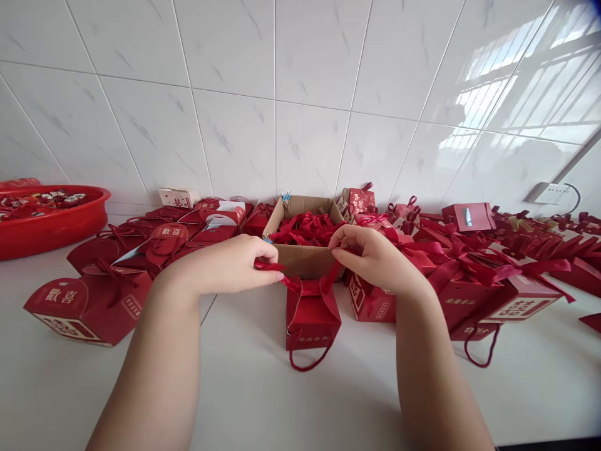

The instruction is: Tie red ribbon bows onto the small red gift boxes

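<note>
A small red gift box [313, 316] with a dark red cord handle stands on the white table in front of me. Red ribbon [310, 287] runs through its top, with an end rising on each side. My left hand [239, 263] pinches the ribbon's left end between thumb and fingers. On the other side, my right hand [370, 254] is closed round the right end, just above the box. Directly behind it sits a cardboard box [305, 258] holding a heap of loose red ribbons [310, 229].
Several red gift boxes [89, 300] crowd the left, beside a red plastic basin [51, 228] of wrapped items. To the right stand many ribbon-tied boxes [469, 300]. A tiled wall [310, 69] closes off the back, with a power socket [547, 193] at right.
</note>
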The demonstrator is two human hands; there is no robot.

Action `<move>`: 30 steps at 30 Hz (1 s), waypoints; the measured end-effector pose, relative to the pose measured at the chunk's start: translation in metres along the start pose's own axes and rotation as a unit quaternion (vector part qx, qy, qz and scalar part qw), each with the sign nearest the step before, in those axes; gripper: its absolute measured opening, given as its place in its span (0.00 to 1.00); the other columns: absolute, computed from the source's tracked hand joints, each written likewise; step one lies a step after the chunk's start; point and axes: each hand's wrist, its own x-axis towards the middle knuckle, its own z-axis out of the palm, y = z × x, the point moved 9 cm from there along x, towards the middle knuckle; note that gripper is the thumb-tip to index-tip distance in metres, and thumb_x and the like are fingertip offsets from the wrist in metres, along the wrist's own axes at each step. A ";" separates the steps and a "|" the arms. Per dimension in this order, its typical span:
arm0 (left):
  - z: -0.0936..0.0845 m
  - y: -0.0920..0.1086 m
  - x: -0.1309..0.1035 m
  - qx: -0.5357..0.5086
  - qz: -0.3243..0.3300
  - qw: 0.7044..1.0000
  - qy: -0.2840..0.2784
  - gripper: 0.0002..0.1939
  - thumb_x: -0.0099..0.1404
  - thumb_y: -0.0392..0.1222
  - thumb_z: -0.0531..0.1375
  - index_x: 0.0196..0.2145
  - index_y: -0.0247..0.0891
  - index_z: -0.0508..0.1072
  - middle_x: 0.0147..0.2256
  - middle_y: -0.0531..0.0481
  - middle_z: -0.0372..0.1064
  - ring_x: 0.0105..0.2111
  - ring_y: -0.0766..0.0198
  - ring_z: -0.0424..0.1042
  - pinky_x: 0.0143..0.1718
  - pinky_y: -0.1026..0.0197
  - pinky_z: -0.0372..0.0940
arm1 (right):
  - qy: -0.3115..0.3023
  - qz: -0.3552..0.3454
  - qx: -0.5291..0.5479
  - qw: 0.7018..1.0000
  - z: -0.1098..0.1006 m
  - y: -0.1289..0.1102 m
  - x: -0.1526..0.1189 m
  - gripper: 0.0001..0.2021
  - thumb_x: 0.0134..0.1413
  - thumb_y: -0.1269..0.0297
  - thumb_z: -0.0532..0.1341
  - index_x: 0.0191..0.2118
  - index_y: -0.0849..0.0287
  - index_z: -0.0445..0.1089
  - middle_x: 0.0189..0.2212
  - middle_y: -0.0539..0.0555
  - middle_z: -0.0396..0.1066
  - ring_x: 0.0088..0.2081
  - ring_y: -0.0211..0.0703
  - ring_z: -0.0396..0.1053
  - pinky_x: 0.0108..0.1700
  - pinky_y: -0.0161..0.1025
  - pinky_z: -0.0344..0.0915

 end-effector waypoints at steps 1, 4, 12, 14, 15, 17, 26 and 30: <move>-0.003 0.001 -0.002 0.003 0.000 1.000 0.013 0.16 0.59 0.55 0.56 0.22 0.41 0.67 0.22 0.53 0.60 0.19 0.66 0.55 0.19 0.63 0.46 | 0.003 0.000 0.012 1.000 -0.002 -0.001 -0.001 0.03 0.50 0.70 0.57 0.31 0.58 0.68 0.23 0.46 0.64 0.24 0.33 0.59 0.24 0.32 0.54; -0.014 0.003 -0.007 -0.002 0.001 0.998 0.059 0.18 0.59 0.58 0.55 0.23 0.42 0.66 0.20 0.55 0.59 0.19 0.67 0.56 0.18 0.64 0.47 | 0.002 0.019 0.076 0.997 -0.006 0.000 -0.004 0.04 0.52 0.65 0.60 0.33 0.58 0.70 0.22 0.47 0.65 0.23 0.33 0.60 0.23 0.31 0.55; -0.046 0.009 -0.026 -0.110 0.006 0.968 0.227 0.14 0.62 0.54 0.56 0.30 0.42 0.71 0.21 0.54 0.65 0.20 0.66 0.63 0.19 0.65 0.54 | 0.027 0.007 0.322 0.946 -0.013 0.004 -0.002 0.07 0.49 0.62 0.67 0.30 0.58 0.72 0.24 0.47 0.67 0.23 0.30 0.62 0.25 0.30 0.61; -0.051 0.009 -0.029 -0.147 0.004 0.958 0.247 0.13 0.62 0.54 0.57 0.33 0.42 0.73 0.21 0.55 0.66 0.22 0.65 0.66 0.20 0.66 0.56 | 0.033 0.007 0.363 0.931 -0.014 0.006 -0.001 0.05 0.48 0.64 0.68 0.29 0.58 0.72 0.24 0.47 0.67 0.23 0.29 0.62 0.25 0.29 0.61; -0.052 0.010 -0.030 -0.166 0.006 0.953 0.253 0.12 0.63 0.53 0.57 0.33 0.43 0.73 0.20 0.55 0.66 0.23 0.65 0.67 0.21 0.66 0.57 | 0.035 0.007 0.382 0.924 -0.015 0.007 -0.001 0.04 0.49 0.65 0.67 0.29 0.58 0.73 0.24 0.47 0.67 0.23 0.30 0.62 0.24 0.29 0.61; -0.056 0.015 -0.033 -0.202 0.022 0.944 0.259 0.11 0.61 0.51 0.59 0.30 0.42 0.74 0.21 0.54 0.68 0.25 0.65 0.69 0.23 0.66 0.60 | 0.032 0.011 0.415 0.909 -0.016 0.008 -0.002 0.03 0.50 0.67 0.67 0.29 0.58 0.73 0.23 0.47 0.66 0.24 0.30 0.63 0.24 0.28 0.61; -0.051 0.032 -0.030 -0.388 0.142 0.894 0.176 0.21 0.56 0.60 0.62 0.33 0.39 0.79 0.31 0.41 0.77 0.30 0.54 0.76 0.33 0.56 0.70 | -0.005 0.019 0.464 0.886 -0.016 0.008 -0.004 0.06 0.52 0.62 0.61 0.34 0.55 0.75 0.29 0.50 0.74 0.29 0.38 0.73 0.35 0.38 0.71; -0.056 0.024 -0.025 -0.474 0.106 0.851 0.201 0.28 0.60 0.64 0.52 0.31 0.37 0.80 0.31 0.37 0.77 0.30 0.51 0.77 0.33 0.51 0.71 | -0.002 0.014 0.401 0.916 -0.016 0.011 -0.002 0.13 0.50 0.59 0.59 0.42 0.52 0.74 0.41 0.53 0.75 0.37 0.46 0.76 0.40 0.44 0.72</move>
